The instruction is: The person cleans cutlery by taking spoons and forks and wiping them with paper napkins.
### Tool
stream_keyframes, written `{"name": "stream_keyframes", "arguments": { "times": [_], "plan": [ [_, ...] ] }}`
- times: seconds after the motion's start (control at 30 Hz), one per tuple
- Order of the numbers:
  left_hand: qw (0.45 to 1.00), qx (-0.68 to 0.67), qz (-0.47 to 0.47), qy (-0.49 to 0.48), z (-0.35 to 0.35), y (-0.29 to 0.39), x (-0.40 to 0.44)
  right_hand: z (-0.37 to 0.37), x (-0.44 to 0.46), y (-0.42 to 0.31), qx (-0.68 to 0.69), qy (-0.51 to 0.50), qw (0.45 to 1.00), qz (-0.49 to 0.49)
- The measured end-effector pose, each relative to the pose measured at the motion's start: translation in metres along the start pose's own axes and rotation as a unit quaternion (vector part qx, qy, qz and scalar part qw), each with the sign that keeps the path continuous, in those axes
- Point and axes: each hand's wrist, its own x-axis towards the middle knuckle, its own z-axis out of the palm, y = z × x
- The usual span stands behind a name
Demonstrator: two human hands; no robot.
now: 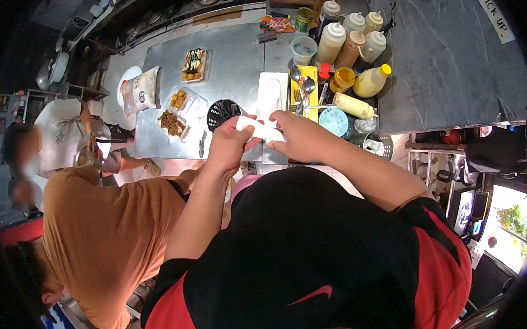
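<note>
A white paper napkin (263,131), folded or rolled into a strip, is stretched between my two hands above the near edge of the steel table. The fingers of my left hand (230,141) are closed round its left end. My right hand (302,138) pinches the right end. Whether anything lies inside the napkin is hidden. Just beyond my left hand stands a black perforated basket (216,120) with dark items in it. A white tray (280,80) lies beyond the napkin, and spoons (308,84) and a fork lie on a yellow holder (311,74) near my right hand.
Sauce bottles (330,43) stand at the back right, with a blue-lidded tub (333,121) nearer. Food trays (194,66) and a plastic bag (140,91) sit on the steel table (229,45). A person in a brown shirt (110,221) is close on my left; another person stands beyond.
</note>
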Motion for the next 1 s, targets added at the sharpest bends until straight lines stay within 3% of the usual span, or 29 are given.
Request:
{"name": "stream_keyframes", "arguments": {
  "times": [0.07,0.17,0.27,0.4,0.53,0.6,0.7,0.8,1.0],
  "plan": [
    [0.998,0.057,0.018,-0.011,0.006,0.0,-0.003,0.01,0.005,0.008,0.025,-0.003,0.999,-0.022],
    [0.995,0.088,0.046,-0.024,0.014,0.001,-0.008,-0.001,0.025,0.01,0.157,-0.21,0.96,0.1],
    [0.98,0.178,0.082,-0.025,0.01,-0.003,-0.011,-0.01,0.028,0.012,0.208,-0.26,0.932,0.141],
    [0.944,0.315,0.095,-0.011,0.009,-0.005,-0.017,0.006,0.027,0.022,0.108,-0.202,0.973,0.011],
    [0.941,0.31,0.123,-0.056,0.01,-0.009,-0.019,0.002,0.018,0.011,0.141,-0.283,0.937,0.151],
    [0.933,0.32,0.153,-0.058,0.01,-0.01,-0.02,0.011,0.022,0.015,0.128,-0.292,0.933,0.168],
    [0.88,0.453,0.144,-0.02,0.014,-0.004,-0.027,0.012,0.016,0.01,0.053,-0.184,0.974,0.121],
    [0.839,0.513,0.181,-0.011,0.008,-0.019,-0.025,0.014,0.017,0.016,-0.129,-0.152,0.976,0.088],
    [0.823,0.55,0.049,-0.132,0.017,0.005,-0.026,0.013,-0.008,-0.002,-0.286,-0.111,0.951,-0.042]
  ]
}}
